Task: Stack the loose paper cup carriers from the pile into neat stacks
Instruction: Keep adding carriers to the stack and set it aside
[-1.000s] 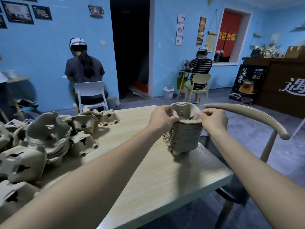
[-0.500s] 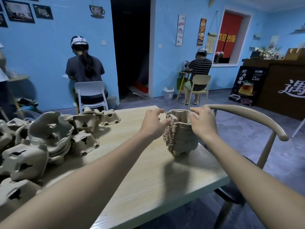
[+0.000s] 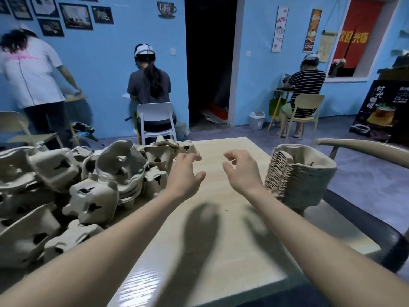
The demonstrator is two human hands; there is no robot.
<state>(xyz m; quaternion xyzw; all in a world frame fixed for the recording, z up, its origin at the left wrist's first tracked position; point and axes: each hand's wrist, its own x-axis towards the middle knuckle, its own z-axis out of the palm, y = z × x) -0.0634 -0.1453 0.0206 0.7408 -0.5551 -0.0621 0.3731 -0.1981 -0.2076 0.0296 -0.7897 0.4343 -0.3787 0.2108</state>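
Observation:
A tall neat stack of grey pulp cup carriers stands at the table's right edge. A loose pile of carriers covers the left half of the table, many tipped on their sides. My left hand hovers above the middle of the table, just right of the pile, fingers loosely spread and holding nothing. My right hand hovers beside it, left of the stack, also empty with relaxed curved fingers. Neither hand touches a carrier.
The light wooden table has bare surface under my hands. A curved wooden chair back stands right of the stack. Three people work at the blue wall behind, with a white chair just beyond the table.
Both hands have let go of the stack's top carrier and moved left toward the pile. My view has turned left, so the stack now sits at the right.

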